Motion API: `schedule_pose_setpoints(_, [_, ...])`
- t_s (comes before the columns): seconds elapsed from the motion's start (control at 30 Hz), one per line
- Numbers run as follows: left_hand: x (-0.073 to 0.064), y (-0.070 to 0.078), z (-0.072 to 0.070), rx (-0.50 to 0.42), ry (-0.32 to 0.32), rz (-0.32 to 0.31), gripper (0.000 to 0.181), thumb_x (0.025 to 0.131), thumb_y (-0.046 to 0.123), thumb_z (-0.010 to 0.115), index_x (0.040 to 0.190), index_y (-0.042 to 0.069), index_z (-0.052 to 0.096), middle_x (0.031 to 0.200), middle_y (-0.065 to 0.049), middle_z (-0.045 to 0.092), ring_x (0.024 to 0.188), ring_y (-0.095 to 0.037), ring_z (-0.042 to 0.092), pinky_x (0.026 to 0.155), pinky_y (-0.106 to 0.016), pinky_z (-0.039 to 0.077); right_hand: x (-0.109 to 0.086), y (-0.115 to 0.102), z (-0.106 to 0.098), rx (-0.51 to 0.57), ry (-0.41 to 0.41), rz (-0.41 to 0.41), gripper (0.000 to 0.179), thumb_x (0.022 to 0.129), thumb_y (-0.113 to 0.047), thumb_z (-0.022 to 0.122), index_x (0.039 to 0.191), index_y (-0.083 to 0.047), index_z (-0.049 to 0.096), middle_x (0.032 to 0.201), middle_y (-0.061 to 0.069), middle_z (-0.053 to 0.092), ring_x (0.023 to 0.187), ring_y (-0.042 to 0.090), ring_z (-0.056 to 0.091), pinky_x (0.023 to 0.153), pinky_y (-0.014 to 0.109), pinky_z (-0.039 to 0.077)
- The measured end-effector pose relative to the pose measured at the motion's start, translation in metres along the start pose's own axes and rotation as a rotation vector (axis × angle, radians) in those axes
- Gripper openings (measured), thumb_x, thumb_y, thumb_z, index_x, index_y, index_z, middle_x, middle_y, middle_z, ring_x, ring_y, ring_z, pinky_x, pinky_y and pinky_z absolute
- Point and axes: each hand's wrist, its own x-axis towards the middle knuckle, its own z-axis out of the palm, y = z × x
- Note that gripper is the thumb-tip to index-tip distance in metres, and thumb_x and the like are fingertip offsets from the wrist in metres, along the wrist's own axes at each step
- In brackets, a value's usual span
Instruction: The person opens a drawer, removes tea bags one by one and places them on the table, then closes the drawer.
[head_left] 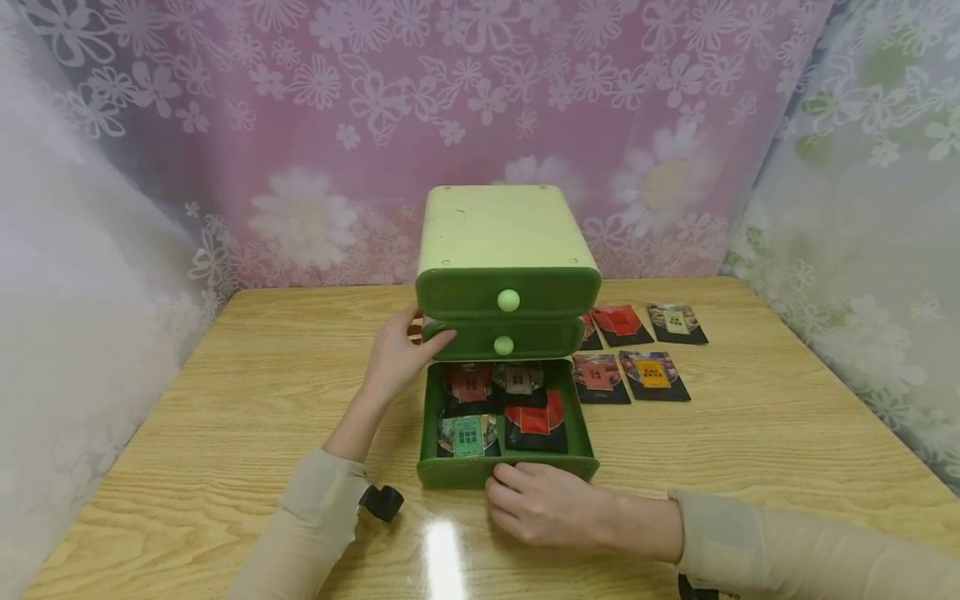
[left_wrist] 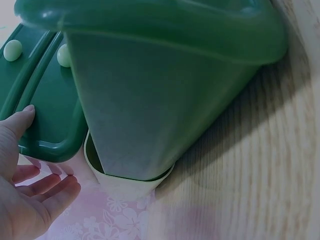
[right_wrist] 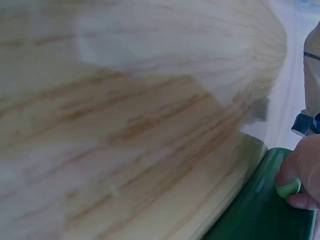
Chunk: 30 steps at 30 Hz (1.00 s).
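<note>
Bottom drawer (head_left: pixel 453 475) of this little green three-drawer organizer (head_left: pixel 498 229) is pulled well out toward the person, and on my right wrist feed I can see their right hand (head_left: pixel 546 504) pinching its light green knob (right_wrist: pixel 288 190). The left hand (head_left: pixel 397 354) looks pretty loose: thumb resting on the left end of the middle drawer (head_left: pixel 543 337), other fingers spread out past its edge. Can't tell from my end if those fingers actually touch anything.

Inside the open drawer I count four flat printed sachets: a green-label sachet (head_left: pixel 468 437) front left, a red-and-black sachet (head_left: pixel 536 422) front right, and two darker ones behind them. More sachets lie in two rows on the wood-grain table (head_left: pixel 225 417), just right of the organizer, with a yellow-label sachet (head_left: pixel 654 375) ending the near row.
</note>
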Motion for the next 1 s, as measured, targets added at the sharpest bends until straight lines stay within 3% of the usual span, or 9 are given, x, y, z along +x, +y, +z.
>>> schedule_pose_setpoints(0.23, [0.0,0.001,0.0,-0.013,0.001,0.01,0.053,0.083,0.036,0.07,0.128,0.012,0.054,0.122,-0.009,0.054,0.106,-0.026,0.053,0.086,-0.041,0.049,-0.001,-0.004,-0.003,0.055,-0.02,0.019,0.047,0.1,-0.003,0.022,0.092,-0.015,0.067,0.095,0.001,0.059,0.088,0.016,0.053,0.072,0.02,0.048])
schedule_pose_setpoints(0.47, [0.0,0.002,0.0,-0.004,0.006,0.029,0.052,0.083,0.035,0.069,0.127,0.011,0.054,0.121,-0.01,0.055,0.105,-0.026,0.054,0.085,-0.04,0.049,-0.001,-0.007,-0.007,0.023,-0.009,-0.001,0.045,0.1,-0.005,0.022,0.092,-0.014,0.066,0.094,0.001,0.059,0.088,0.016,0.053,0.072,0.02,0.048])
schedule_pose_setpoints(1.0, [0.0,0.0,0.0,-0.008,0.004,0.026,0.051,0.083,0.036,0.069,0.127,0.012,0.054,0.12,-0.009,0.055,0.105,-0.025,0.054,0.085,-0.04,0.05,-0.003,-0.013,-0.017,0.088,0.012,-0.003,0.042,0.1,-0.006,0.025,0.093,-0.014,0.066,0.093,0.0,0.059,0.086,0.015,0.053,0.068,0.019,0.047])
